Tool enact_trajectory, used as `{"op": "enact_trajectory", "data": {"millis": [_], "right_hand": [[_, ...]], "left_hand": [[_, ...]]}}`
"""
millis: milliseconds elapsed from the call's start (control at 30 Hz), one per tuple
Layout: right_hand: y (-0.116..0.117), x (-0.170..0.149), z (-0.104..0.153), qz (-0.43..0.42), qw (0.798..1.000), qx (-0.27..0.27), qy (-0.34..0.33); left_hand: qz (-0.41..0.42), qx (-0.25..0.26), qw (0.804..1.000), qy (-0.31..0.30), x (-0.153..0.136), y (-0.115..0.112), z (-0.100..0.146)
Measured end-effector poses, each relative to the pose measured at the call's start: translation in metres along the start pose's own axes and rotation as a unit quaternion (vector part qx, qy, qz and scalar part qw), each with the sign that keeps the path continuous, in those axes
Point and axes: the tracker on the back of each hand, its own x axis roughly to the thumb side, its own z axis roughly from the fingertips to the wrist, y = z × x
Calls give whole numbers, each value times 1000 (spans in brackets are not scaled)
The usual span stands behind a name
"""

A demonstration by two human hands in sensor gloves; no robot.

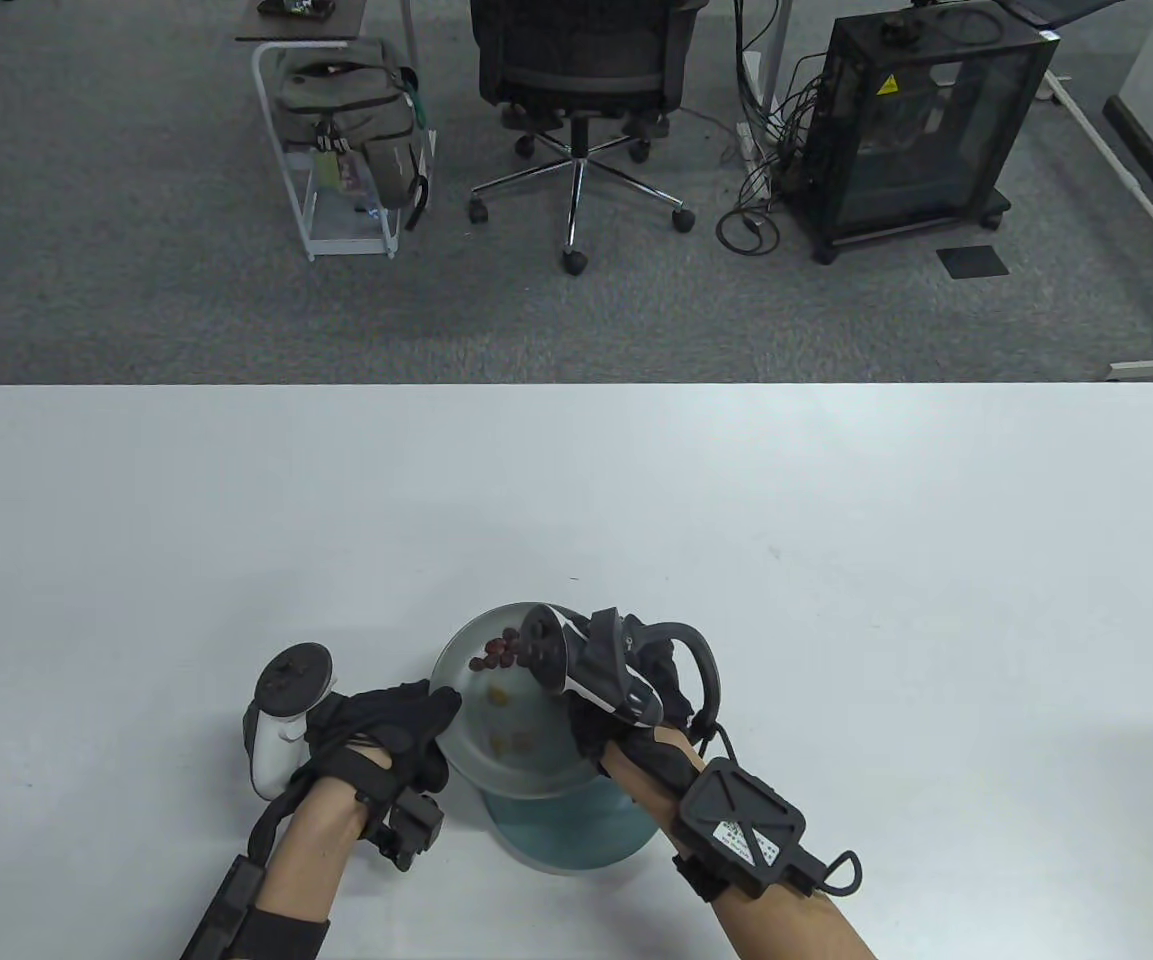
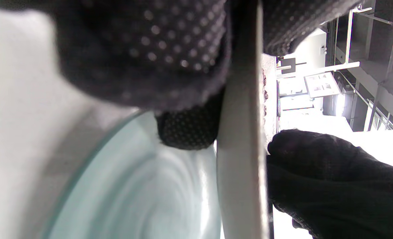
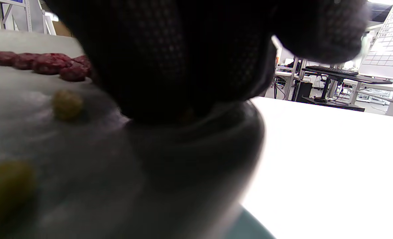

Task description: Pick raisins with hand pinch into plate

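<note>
A grey plate (image 1: 526, 715) is held tilted above a teal glass plate (image 1: 576, 830) near the table's front edge. It holds a cluster of red raisins (image 1: 498, 650) and a few yellow raisins (image 1: 499, 692). My left hand (image 1: 426, 720) grips the grey plate's left rim; in the left wrist view its fingers (image 2: 189, 132) clamp the rim of the plate (image 2: 239, 149), seen edge-on. My right hand (image 1: 591, 735) holds the right rim, mostly hidden under its tracker. In the right wrist view its fingers (image 3: 183, 66) lie over the rim, with the red raisins (image 3: 43, 63) and a yellow raisin (image 3: 66, 104) beyond.
The white table (image 1: 836, 560) stretches far and to both sides. An office chair (image 1: 576, 100), a cart with a bag (image 1: 356, 120) and a black cabinet (image 1: 916, 120) stand on the floor behind the table.
</note>
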Motion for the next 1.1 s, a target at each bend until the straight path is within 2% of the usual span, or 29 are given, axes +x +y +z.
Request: {"op": "enact_trajectory", "data": {"millis": [533, 833, 1100], "right_hand": [[7, 4, -5, 8, 1000, 26, -15], [8, 6, -6, 6, 1000, 13, -25], [11, 2, -10, -4, 999, 33, -30]], "left_hand": [[0, 0, 1000, -2, 0, 1, 0], [7, 1, 1000, -2, 0, 2, 0], [12, -2, 1000, 0, -1, 2, 0]]}}
